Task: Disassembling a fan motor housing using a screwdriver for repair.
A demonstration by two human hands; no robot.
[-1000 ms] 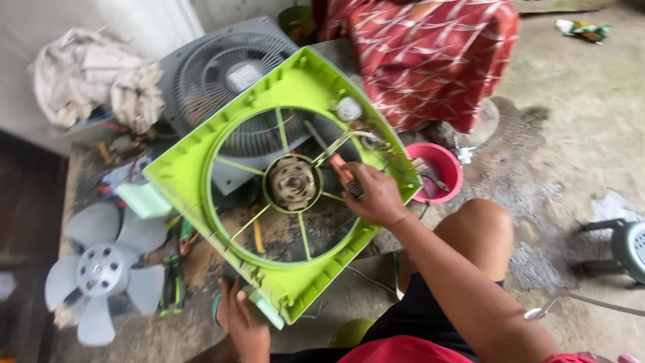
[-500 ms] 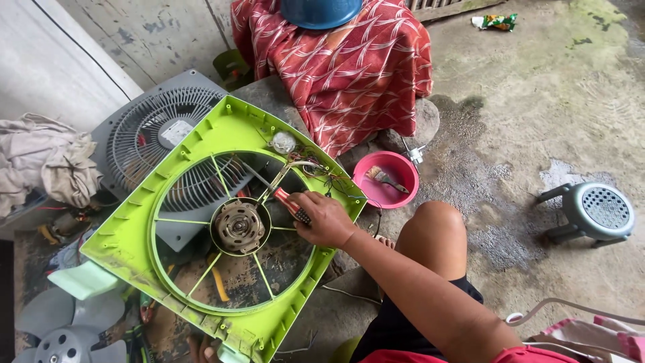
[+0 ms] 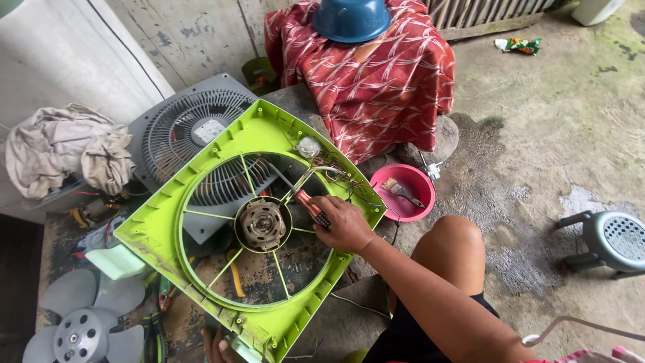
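I count one lime-green fan frame [image 3: 269, 134], tilted up on edge over the cluttered table [image 3: 269, 275], with one round motor [image 3: 262, 224] at its hub. My right hand [image 3: 346, 225] is clenched around one screwdriver [image 3: 310, 207] with a red and black handle, its shaft angled up toward the tangle of wires [image 3: 336, 176] near the frame's upper corner. My left hand [image 3: 215, 344] grips the frame's bottom edge; only the fingers show. Behind the frame leans one grey fan grille [image 3: 195, 124], and one grey blade set [image 3: 80, 329] lies at lower left. One pink bowl [image 3: 403, 191] holds a brush. One blue bowl [image 3: 351, 18] sits on the red patterned cloth [image 3: 376, 81]. One crumpled green wrapper [image 3: 519, 45] lies on the floor.
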